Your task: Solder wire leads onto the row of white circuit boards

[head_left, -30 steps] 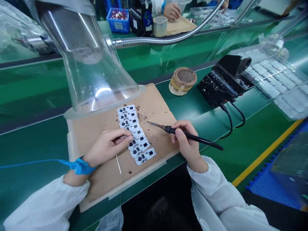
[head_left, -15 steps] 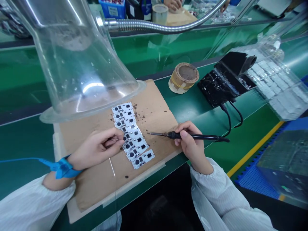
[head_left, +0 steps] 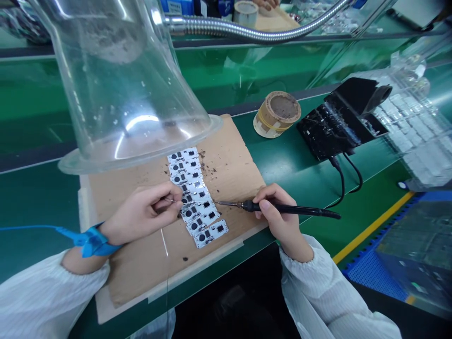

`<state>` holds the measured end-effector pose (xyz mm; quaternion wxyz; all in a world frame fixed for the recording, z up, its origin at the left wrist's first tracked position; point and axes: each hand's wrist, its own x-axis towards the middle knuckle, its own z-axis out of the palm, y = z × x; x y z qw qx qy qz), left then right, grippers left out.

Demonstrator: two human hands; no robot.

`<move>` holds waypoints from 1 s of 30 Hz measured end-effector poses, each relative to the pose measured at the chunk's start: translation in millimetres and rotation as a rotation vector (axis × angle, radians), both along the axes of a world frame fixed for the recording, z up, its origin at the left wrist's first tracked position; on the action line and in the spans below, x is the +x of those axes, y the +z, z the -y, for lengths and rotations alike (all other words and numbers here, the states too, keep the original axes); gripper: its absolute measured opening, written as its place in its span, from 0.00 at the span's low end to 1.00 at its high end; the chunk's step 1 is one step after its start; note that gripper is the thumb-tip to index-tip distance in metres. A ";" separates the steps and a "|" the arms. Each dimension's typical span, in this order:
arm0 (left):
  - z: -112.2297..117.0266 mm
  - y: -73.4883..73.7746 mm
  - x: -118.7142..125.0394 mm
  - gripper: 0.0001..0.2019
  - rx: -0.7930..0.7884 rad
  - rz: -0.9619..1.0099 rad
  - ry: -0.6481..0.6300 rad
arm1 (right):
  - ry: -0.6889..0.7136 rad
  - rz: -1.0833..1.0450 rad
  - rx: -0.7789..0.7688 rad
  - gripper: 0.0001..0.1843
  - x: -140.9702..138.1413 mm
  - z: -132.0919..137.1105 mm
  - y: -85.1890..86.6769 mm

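My left hand (head_left: 151, 209) is closed in a pinch on a thin solder wire (head_left: 164, 242). One end pokes out over the boards, and the rest hangs below the hand toward the table's front edge. Several white circuit boards (head_left: 216, 229) with black chips lie overlapping in a column on brown cardboard (head_left: 141, 278). In my right hand (head_left: 280, 214) is a black soldering iron (head_left: 307, 210), gripped like a pen. Its tip points left, close to the right edge of the boards; I cannot tell whether it touches. A blue strap (head_left: 97, 242) circles my left wrist.
A clear fume hood (head_left: 141, 94) on a flexible metal arm (head_left: 247, 33) overhangs the cardboard's back left. Behind on the right are a tape roll (head_left: 271, 123), a black iron stand (head_left: 328, 125) and clear trays (head_left: 423, 136). A co-worker's hand (head_left: 266, 4) shows across the bench.
The soldering iron's tip has come nearer to the boards' right edge. My left hand keeps its pinch on the wire. The whole view has shifted slightly.
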<state>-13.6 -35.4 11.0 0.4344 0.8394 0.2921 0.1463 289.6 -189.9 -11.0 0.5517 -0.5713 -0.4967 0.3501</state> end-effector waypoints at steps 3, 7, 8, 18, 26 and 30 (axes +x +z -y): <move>-0.4 -1.2 0.7 0.08 0.029 0.007 -0.021 | 0.032 0.042 0.018 0.13 -1.0 -2.3 4.1; -0.7 -3.8 1.3 0.08 0.058 0.001 -0.050 | 0.053 0.065 0.042 0.12 -1.7 -4.1 6.3; -0.7 -4.6 1.2 0.08 0.062 -0.001 -0.051 | 0.052 0.067 0.043 0.12 -1.8 -3.9 6.1; -0.8 -3.1 3.2 0.09 0.051 -0.011 -0.033 | 0.031 0.065 0.004 0.13 -3.8 -3.4 9.7; -0.3 -6.0 2.7 0.09 0.066 0.001 -0.043 | 0.023 0.081 0.000 0.15 -4.3 -3.4 10.6; 0.2 -5.2 2.3 0.08 0.095 0.001 -0.029 | 0.019 0.063 0.014 0.13 -2.4 -2.9 6.1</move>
